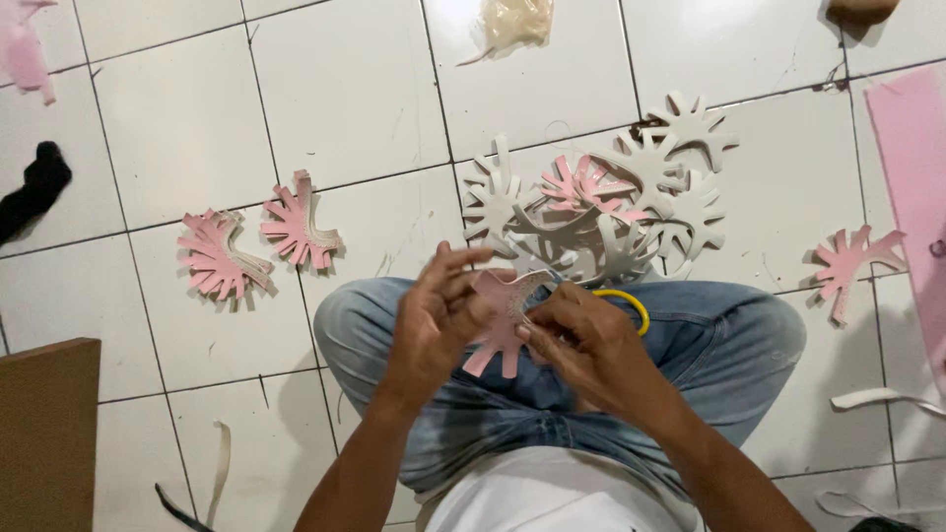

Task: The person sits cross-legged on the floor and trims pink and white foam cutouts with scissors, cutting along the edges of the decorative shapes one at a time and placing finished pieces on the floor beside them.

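While I watched from the head view, both hands worked over my crossed, jeans-clad legs [749,345]. My left hand [434,325] and right hand [591,345] each pinched a pink cutout [498,330] held between them above my lap, fingers closed on its edges. A yellow ring [631,300] lay just behind the right hand. Beyond it sat a pile of white and pink cutouts [601,212] on the tiled floor [345,89]. Two pink stacks [256,246] lay farther left.

no packages, labels, signs or screens in view, only cut-out pieces on floor tiles
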Motion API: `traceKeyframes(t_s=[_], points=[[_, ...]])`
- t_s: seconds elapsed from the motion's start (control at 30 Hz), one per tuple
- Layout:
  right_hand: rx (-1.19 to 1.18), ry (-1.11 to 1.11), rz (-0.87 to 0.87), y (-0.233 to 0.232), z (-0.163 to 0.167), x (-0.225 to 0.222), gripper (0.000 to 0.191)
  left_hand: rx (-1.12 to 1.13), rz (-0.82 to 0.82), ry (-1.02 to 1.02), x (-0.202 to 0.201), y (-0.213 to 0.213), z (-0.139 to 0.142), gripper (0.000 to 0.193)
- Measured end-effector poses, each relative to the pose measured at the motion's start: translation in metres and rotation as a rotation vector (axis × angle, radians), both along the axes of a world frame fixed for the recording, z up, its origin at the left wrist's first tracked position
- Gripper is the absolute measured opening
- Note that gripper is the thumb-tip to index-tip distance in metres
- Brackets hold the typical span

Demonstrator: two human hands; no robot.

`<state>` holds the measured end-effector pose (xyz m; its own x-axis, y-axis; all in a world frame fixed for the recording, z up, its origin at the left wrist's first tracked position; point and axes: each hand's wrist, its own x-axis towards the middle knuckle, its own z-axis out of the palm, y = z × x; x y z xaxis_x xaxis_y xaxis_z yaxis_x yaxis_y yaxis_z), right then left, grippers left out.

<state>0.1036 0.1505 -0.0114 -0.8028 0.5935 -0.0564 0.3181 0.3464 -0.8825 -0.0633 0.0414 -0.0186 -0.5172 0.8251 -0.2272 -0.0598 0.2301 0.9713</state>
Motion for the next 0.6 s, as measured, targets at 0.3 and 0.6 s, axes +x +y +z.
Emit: traceKeyframes(t_s=[0.3,0.6], points=[[0.222,-0.175,0.046,0.014,0.006,0.015,0.012,-0.083,-0.016,0.193,-0.012,0.001,-0.021,0.035],[-0.34,0.181,-0.093,0.031,-0.017,-0.001,0.023,-0.125,-0.118,0.245,-0.014,0.014,-0.02,0.029]])
